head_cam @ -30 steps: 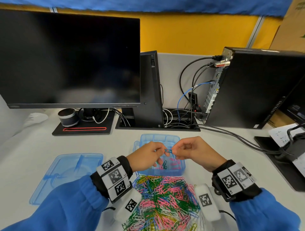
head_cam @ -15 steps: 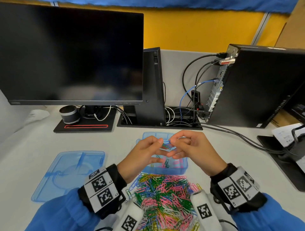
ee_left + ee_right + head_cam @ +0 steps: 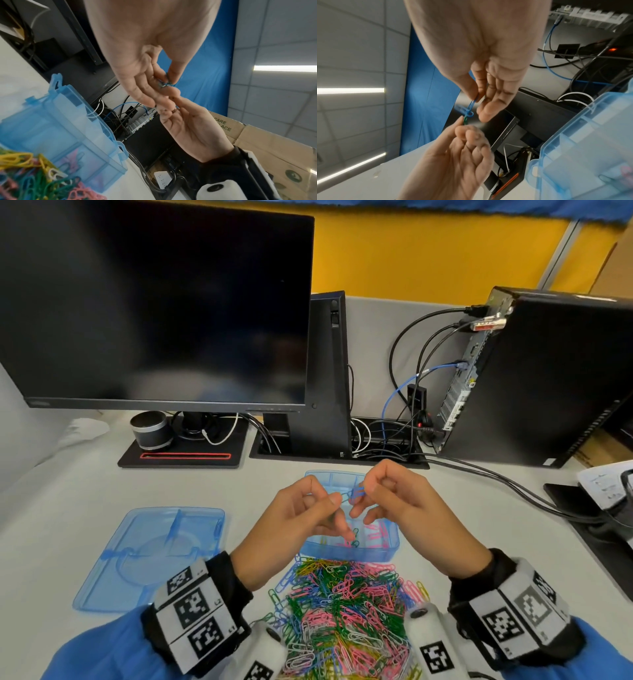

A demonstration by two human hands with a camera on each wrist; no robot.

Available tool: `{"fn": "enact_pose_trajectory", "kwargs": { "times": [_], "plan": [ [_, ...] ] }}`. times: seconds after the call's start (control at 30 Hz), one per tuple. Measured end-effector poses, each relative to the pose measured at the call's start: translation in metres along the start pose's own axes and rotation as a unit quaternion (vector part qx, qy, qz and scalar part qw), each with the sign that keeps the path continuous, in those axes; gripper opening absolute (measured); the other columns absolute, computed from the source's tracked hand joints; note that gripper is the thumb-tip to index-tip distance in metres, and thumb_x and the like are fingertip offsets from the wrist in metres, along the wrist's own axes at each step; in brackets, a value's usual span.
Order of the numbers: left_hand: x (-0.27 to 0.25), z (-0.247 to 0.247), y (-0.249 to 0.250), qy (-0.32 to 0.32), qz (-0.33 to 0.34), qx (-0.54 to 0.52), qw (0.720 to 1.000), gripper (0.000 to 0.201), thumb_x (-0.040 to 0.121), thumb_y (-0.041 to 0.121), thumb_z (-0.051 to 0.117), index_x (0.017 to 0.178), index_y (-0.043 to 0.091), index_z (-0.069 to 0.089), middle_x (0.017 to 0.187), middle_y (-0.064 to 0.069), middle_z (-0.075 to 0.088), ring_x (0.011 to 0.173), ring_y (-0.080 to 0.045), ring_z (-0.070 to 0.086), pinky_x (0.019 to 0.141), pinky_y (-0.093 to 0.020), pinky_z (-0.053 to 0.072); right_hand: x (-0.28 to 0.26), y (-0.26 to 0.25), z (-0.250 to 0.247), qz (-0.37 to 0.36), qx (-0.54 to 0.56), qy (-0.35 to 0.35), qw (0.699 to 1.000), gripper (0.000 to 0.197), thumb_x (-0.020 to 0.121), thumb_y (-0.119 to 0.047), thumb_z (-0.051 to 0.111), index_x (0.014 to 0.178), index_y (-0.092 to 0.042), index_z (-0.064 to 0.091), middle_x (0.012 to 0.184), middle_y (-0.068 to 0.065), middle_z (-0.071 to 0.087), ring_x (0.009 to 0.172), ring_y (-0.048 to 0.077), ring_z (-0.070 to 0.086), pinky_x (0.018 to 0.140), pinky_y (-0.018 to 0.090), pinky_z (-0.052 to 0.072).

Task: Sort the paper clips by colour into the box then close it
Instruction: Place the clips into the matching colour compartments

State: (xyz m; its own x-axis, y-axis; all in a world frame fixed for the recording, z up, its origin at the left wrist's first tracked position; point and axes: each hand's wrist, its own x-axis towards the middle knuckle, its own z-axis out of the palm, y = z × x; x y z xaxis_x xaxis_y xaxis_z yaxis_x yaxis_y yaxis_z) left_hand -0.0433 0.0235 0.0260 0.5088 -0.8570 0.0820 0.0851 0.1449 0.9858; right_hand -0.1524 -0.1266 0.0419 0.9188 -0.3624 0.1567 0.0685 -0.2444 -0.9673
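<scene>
Over the open blue box (image 3: 394,546), both hands work on linked paper clips. My right hand (image 3: 360,492) pinches a blue clip (image 3: 473,103) between thumb and forefinger; a second blue clip (image 3: 460,108) hangs hooked to it. My left hand (image 3: 337,502) pinches a green clip (image 3: 465,120) joined to the same chain. In the left wrist view the left hand (image 3: 167,81) holds the clip end above the right hand (image 3: 180,115). Pink clips (image 3: 376,534) and green clips (image 3: 355,541) lie in the box's near compartments. The mixed pile (image 3: 346,614) lies in front of the box.
The box's blue lid (image 3: 154,559) lies flat at the left. A monitor (image 3: 154,302), a small speaker (image 3: 150,430), a computer tower (image 3: 548,378) and cables (image 3: 513,487) stand behind and to the right. A white cuff unit sits on each side of the pile.
Both hands stay above the box with the clips between them. The fingertips have drawn slightly apart, so the linked blue and green clips now show between them.
</scene>
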Motion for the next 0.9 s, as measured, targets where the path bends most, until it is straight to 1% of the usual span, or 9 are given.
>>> {"fn": "enact_pose_trajectory", "kwargs": {
  "times": [0.07,0.13,0.2,0.3,0.43,0.5,0.6,0.77,0.9],
  "plan": [
    [0.0,0.0,0.002,-0.013,0.008,0.047,0.999,0.024,0.091,0.024,0.051,0.086,0.001,0.043,0.079,-0.013,0.073,0.081,-0.029,0.071,0.081,-0.03,0.055,-0.001,-0.002,0.003,0.03,0.068,0.013,0.997,0.018,0.098,0.003,0.039,0.084,-0.002,0.048,0.078,0.008,0.067,0.075,0.024,0.068,0.066,0.027,0.054],
    [-0.002,-0.002,0.003,-0.017,0.016,0.121,0.992,0.024,0.094,0.023,0.051,0.089,0.0,0.044,0.084,-0.009,0.075,0.087,-0.021,0.072,0.086,-0.027,0.052,-0.001,-0.002,0.007,0.054,0.109,0.031,0.992,0.019,0.097,0.004,0.038,0.082,-0.003,0.047,0.081,0.014,0.069,0.074,0.026,0.069,0.066,0.028,0.055],
    [-0.004,-0.004,0.003,-0.008,0.019,0.17,0.985,0.02,0.096,0.019,0.054,0.089,0.001,0.046,0.083,-0.005,0.076,0.087,-0.015,0.072,0.086,-0.023,0.05,-0.001,0.0,0.01,0.075,0.126,0.043,0.988,0.017,0.096,0.002,0.041,0.082,-0.004,0.048,0.082,0.017,0.07,0.073,0.028,0.069,0.066,0.03,0.055],
    [-0.007,-0.004,0.005,-0.002,0.015,0.196,0.981,0.019,0.095,0.017,0.056,0.089,0.001,0.048,0.08,-0.005,0.075,0.08,-0.018,0.073,0.087,-0.033,0.053,-0.002,0.003,0.013,0.099,0.134,0.035,0.986,0.011,0.096,-0.002,0.046,0.091,-0.002,0.055,0.08,0.016,0.068,0.072,0.026,0.067,0.065,0.03,0.056],
    [-0.009,-0.006,0.007,-0.004,0.019,0.204,0.979,0.016,0.094,0.015,0.058,0.09,0.002,0.05,0.078,-0.008,0.074,0.074,-0.023,0.072,0.081,-0.037,0.056,-0.004,0.004,0.014,0.065,0.075,-0.007,0.995,0.015,0.092,-0.009,0.057,0.096,0.001,0.068,0.08,0.011,0.068,0.071,0.02,0.062,0.067,0.026,0.053],
    [-0.009,-0.008,0.01,-0.002,0.023,0.197,0.98,0.012,0.093,0.012,0.06,0.098,0.007,0.051,0.076,-0.009,0.073,0.071,-0.023,0.071,0.078,-0.034,0.056,-0.005,0.004,0.012,0.04,0.041,-0.016,0.998,0.012,0.087,-0.006,0.063,0.094,0.0,0.07,0.074,0.006,0.069,0.067,0.016,0.061,0.065,0.022,0.05],
    [-0.009,-0.011,0.013,-0.021,0.031,0.189,0.981,0.021,0.091,0.012,0.061,0.112,0.013,0.056,0.078,-0.008,0.073,0.072,-0.022,0.07,0.077,-0.027,0.055,-0.005,0.001,0.007,0.023,0.038,-0.022,0.999,0.013,0.082,-0.009,0.068,0.091,-0.001,0.071,0.069,0.004,0.068,0.063,0.015,0.06,0.063,0.021,0.049],
    [-0.005,-0.018,0.016,-0.011,0.029,0.178,0.984,0.01,0.088,0.006,0.064,0.097,0.002,0.068,0.079,-0.008,0.075,0.073,-0.023,0.072,0.077,-0.026,0.055,-0.004,-0.003,-0.004,0.013,0.019,-0.006,1.0,0.014,0.077,-0.012,0.07,0.082,0.002,0.069,0.063,0.001,0.064,0.057,0.012,0.055,0.056,0.018,0.045],
    [-0.004,-0.026,0.02,-0.007,0.036,0.167,0.985,0.008,0.088,0.005,0.063,0.092,0.001,0.068,0.081,-0.008,0.075,0.073,-0.023,0.072,0.075,-0.024,0.055,-0.003,-0.004,-0.017,0.007,0.019,0.009,1.0,0.009,0.082,-0.002,0.066,0.088,0.003,0.071,0.07,0.006,0.068,0.062,0.011,0.058,0.059,0.018,0.047]
  ]
}}
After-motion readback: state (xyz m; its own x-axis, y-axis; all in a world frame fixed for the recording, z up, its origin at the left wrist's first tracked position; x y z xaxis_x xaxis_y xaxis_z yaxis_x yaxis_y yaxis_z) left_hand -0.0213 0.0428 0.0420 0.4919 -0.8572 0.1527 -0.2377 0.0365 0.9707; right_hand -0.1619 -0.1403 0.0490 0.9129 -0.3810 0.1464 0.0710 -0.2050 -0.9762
